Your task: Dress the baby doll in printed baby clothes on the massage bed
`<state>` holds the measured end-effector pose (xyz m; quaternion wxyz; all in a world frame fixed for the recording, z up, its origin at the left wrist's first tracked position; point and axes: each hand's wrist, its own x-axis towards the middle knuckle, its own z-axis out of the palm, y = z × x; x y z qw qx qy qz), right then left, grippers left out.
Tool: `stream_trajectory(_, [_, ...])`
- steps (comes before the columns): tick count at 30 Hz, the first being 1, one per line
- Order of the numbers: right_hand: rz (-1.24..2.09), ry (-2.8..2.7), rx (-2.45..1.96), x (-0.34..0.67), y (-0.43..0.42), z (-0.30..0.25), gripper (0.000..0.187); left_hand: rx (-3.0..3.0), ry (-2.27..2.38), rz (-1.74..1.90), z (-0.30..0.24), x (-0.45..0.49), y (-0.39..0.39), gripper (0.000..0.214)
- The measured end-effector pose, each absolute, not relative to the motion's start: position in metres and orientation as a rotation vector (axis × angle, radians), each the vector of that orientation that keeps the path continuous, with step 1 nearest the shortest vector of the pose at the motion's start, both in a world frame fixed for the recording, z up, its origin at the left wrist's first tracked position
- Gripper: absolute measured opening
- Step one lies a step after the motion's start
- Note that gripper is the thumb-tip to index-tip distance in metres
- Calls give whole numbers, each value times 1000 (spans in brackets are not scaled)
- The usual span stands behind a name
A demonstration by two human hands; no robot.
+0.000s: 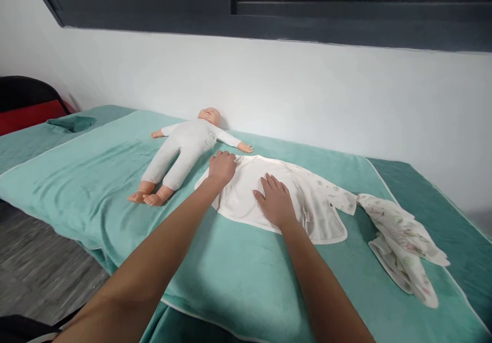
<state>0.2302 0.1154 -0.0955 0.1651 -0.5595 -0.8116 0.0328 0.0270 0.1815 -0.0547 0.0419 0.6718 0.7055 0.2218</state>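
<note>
A white baby shirt point(249, 189) with a small print on its sleeve lies spread on the green towel point(238, 266). At its upper left edge my left hand point(223, 166) is closed, fingers curled on the cloth near the collar. My right hand point(277, 199) rests flat on the middle of the shirt, fingers stretched out. Just beyond my left hand a baby doll point(188, 140) in a white body suit lies on its back, arms out, its head towards the wall.
To the right lies a crumpled printed baby garment point(403, 240), close to the shirt's sleeve. A white wall point(292, 92) with a dark window frame point(269, 25) stands behind. A black and red chair point(31, 107) is at the far left, near a small green cloth point(72, 122).
</note>
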Motion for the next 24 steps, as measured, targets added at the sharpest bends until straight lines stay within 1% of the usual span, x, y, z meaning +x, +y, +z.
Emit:
stream_trajectory(9, [156,-2297,-1570,233,117,-92,51,1690,2141,852,-55,19,220,26])
stream_trajectory(13, [179,-2286,-1563,234,117,-92,50,1624,2205,822,-63,5,218,21])
stream_trajectory(15, [184,-2284,-1557,234,117,-92,49,1627,2270,809,-67,-2,209,25])
stream_trajectory(17, [182,-2277,-1560,234,117,-92,49,1699,2329,812,-72,-5,196,31])
stream_trajectory(20, [172,-2268,-1570,234,117,-91,49,2066,2317,816,-79,-3,172,36])
stream_trajectory(22, [155,-2274,-1570,233,117,-92,49,2368,2170,766,-86,1,156,40])
stream_trajectory(24, [123,-2279,-1580,232,116,-92,50,2519,2001,654,-93,4,143,44])
